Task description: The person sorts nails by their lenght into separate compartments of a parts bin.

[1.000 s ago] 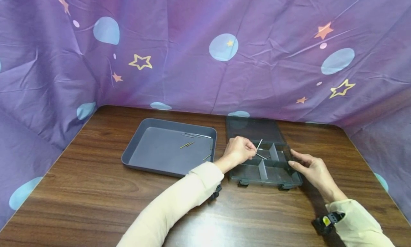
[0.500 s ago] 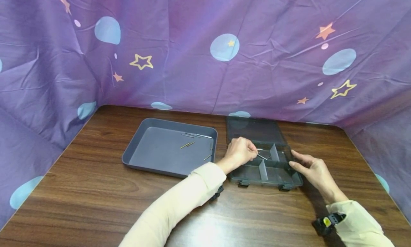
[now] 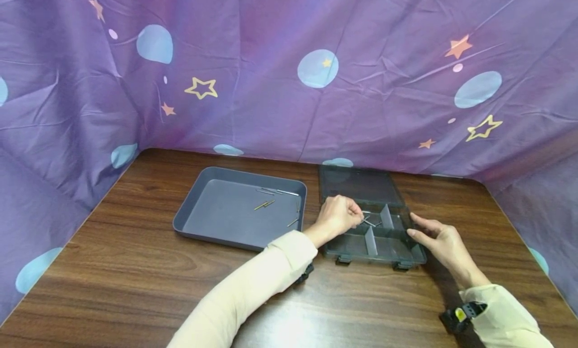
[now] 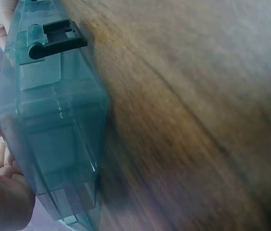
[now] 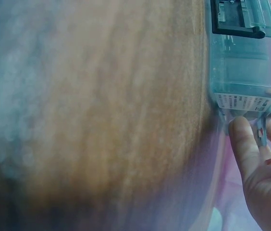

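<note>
An organizer box (image 3: 352, 243) of smoky clear plastic lies with its lid (image 3: 358, 185) folded back. My left hand (image 3: 337, 215) reaches over its back left compartment, thumb and fingertips pinched together. At those fingertips a thin silver rod (image 3: 366, 219) slants up to the right, and another silver rod (image 3: 372, 224) lies in the compartment close by. My right hand (image 3: 440, 240) grips the box's right end; in the right wrist view the thumb (image 5: 243, 139) presses below a barcode label, with fingers on the far side. The left palm hides part of the compartments.
To the left stands a shallow grey tray (image 3: 198, 235) holding several thin rods, some silver (image 3: 287, 193), some brass-coloured (image 3: 261, 205). White dividers (image 3: 371, 241) split the box. Two dark latches (image 3: 343, 259) stick out at its front. A purple curtain (image 3: 266, 117) borders the table's back.
The left hand has lowered a silver rod that stood upright in its fingertips into the back compartment, where it now slants beside another. The right hand stays on the box.
</note>
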`<state>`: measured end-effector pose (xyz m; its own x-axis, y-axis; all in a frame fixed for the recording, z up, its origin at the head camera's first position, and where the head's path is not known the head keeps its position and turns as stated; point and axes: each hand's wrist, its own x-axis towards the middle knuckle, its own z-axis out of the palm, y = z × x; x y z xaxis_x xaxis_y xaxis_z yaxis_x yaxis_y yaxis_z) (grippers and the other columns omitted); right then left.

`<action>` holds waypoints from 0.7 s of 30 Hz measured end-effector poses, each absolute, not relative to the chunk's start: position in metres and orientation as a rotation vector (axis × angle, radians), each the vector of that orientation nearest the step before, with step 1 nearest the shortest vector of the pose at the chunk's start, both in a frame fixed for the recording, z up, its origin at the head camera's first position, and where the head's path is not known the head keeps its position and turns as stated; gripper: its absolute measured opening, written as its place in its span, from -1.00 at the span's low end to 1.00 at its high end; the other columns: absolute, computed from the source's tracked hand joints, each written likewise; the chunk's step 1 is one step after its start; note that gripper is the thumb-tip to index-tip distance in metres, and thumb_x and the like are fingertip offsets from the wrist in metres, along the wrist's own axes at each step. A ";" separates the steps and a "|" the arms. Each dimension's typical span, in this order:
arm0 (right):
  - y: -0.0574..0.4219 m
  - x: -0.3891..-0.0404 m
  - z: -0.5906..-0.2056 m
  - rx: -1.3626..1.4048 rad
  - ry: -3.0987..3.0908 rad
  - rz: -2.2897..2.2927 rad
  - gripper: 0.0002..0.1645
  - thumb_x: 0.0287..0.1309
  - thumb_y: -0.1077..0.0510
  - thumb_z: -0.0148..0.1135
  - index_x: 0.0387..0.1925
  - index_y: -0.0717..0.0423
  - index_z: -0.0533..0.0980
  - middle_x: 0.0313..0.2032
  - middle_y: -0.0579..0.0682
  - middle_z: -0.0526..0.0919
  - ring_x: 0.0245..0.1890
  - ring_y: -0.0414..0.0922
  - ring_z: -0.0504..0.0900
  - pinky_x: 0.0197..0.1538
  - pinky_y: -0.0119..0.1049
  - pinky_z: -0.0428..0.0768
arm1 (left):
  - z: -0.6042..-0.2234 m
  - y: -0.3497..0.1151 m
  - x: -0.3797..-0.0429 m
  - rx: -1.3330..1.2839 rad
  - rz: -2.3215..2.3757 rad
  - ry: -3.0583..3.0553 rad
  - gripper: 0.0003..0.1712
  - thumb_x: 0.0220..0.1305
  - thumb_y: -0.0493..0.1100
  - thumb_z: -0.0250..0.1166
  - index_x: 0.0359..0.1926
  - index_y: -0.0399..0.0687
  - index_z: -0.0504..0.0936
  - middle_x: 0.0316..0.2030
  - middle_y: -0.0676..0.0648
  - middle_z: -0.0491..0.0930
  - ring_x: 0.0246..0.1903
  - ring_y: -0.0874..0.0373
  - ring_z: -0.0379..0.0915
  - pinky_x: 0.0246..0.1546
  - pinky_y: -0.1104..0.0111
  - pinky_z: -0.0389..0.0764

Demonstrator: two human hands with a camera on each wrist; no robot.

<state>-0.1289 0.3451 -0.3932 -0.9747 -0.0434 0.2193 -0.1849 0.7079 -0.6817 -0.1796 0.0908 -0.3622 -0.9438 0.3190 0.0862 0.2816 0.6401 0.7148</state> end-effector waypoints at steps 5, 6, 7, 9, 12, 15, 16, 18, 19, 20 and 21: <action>0.345 -0.128 -0.393 0.185 -2.724 1.105 -0.44 0.15 0.13 0.27 0.14 0.32 0.42 0.03 0.35 0.52 -0.17 -0.69 0.37 -0.22 -0.75 0.39 | -0.362 0.088 -0.178 0.528 1.258 2.764 -0.96 0.06 -0.14 0.35 -0.44 0.12 0.73 -0.59 0.19 0.68 -0.69 0.54 0.44 -0.30 0.64 0.43; 0.345 -0.128 -0.393 0.189 -2.722 1.098 -0.44 0.15 0.13 0.27 0.14 0.32 0.43 0.03 0.36 0.52 -0.17 -0.69 0.37 -0.21 -0.75 0.38 | -0.362 0.087 -0.178 0.532 1.271 2.755 -0.96 0.07 -0.14 0.35 -0.44 0.11 0.73 -0.58 0.19 0.68 -0.68 0.53 0.45 -0.30 0.65 0.43; 0.345 -0.128 -0.394 0.194 -2.721 1.094 -0.44 0.15 0.13 0.27 0.13 0.33 0.43 0.03 0.37 0.51 -0.17 -0.70 0.35 -0.21 -0.76 0.37 | -0.362 0.087 -0.178 0.537 1.292 2.738 -0.96 0.07 -0.14 0.35 -0.43 0.09 0.73 -0.57 0.18 0.69 -0.67 0.53 0.46 -0.31 0.65 0.43; 0.345 -0.128 -0.394 0.198 -2.721 1.083 -0.45 0.15 0.13 0.28 0.13 0.32 0.43 0.02 0.29 0.55 -0.19 -0.69 0.36 -0.21 -0.77 0.36 | -0.363 0.084 -0.177 0.552 1.332 2.704 -0.96 0.08 -0.15 0.35 -0.41 0.06 0.73 -0.54 0.15 0.70 -0.66 0.52 0.48 -0.35 0.67 0.43; 0.346 -0.127 -0.395 0.200 -2.715 1.076 -0.45 0.14 0.13 0.28 0.13 0.31 0.44 -0.05 -0.14 0.61 -0.25 -0.65 0.39 -0.23 -0.76 0.36 | -0.363 0.080 -0.177 0.565 1.378 2.662 -0.95 0.09 -0.17 0.35 -0.39 0.01 0.72 -0.52 0.12 0.71 -0.65 0.50 0.49 -0.43 0.67 0.43; 0.346 -0.128 -0.395 0.211 -2.697 1.114 -0.45 0.13 0.14 0.29 0.12 0.31 0.44 -0.13 -0.51 0.49 -0.25 -0.63 0.40 -0.24 -0.75 0.38 | -0.362 0.074 -0.177 0.554 1.421 2.626 -0.94 0.11 -0.17 0.34 -0.38 -0.02 0.72 -0.51 0.08 0.71 -0.64 0.48 0.50 -0.50 0.65 0.42; 0.346 -0.128 -0.395 0.216 -2.690 1.130 -0.45 0.13 0.14 0.29 0.12 0.32 0.44 -0.14 -0.57 0.46 -0.23 -0.64 0.40 -0.23 -0.75 0.38 | -0.362 0.071 -0.177 0.544 1.431 2.619 -0.94 0.11 -0.17 0.35 -0.38 -0.02 0.72 -0.50 0.08 0.71 -0.64 0.47 0.50 -0.51 0.64 0.42; 0.346 -0.128 -0.395 0.222 -2.687 1.154 -0.45 0.14 0.14 0.28 0.12 0.33 0.44 -0.12 -0.56 0.46 -0.18 -0.67 0.38 -0.21 -0.76 0.38 | -0.361 0.066 -0.178 0.531 1.449 2.612 -0.93 0.11 -0.17 0.35 -0.37 -0.04 0.72 -0.50 0.06 0.72 -0.62 0.46 0.52 -0.51 0.64 0.42; 0.346 -0.128 -0.394 0.223 -2.687 1.163 -0.45 0.14 0.14 0.28 0.12 0.34 0.43 -0.11 -0.54 0.46 -0.16 -0.69 0.37 -0.20 -0.76 0.38 | -0.361 0.063 -0.178 0.518 1.461 2.607 -0.93 0.11 -0.17 0.35 -0.38 -0.04 0.72 -0.49 0.06 0.72 -0.62 0.45 0.53 -0.51 0.63 0.43; 0.346 -0.128 -0.394 0.221 -2.687 1.168 -0.45 0.14 0.14 0.28 0.12 0.34 0.43 -0.11 -0.51 0.47 -0.14 -0.69 0.37 -0.20 -0.76 0.39 | -0.360 0.061 -0.179 0.509 1.479 2.596 -0.93 0.11 -0.17 0.35 -0.37 -0.05 0.72 -0.49 0.04 0.72 -0.61 0.43 0.54 -0.51 0.63 0.45; 0.346 -0.128 -0.393 0.217 -2.693 1.168 -0.44 0.14 0.13 0.28 0.13 0.34 0.43 -0.10 -0.50 0.47 -0.15 -0.69 0.37 -0.20 -0.75 0.39 | -0.359 0.058 -0.179 0.504 1.485 2.594 -0.93 0.11 -0.18 0.35 -0.37 -0.06 0.71 -0.48 0.04 0.72 -0.60 0.41 0.56 -0.51 0.63 0.46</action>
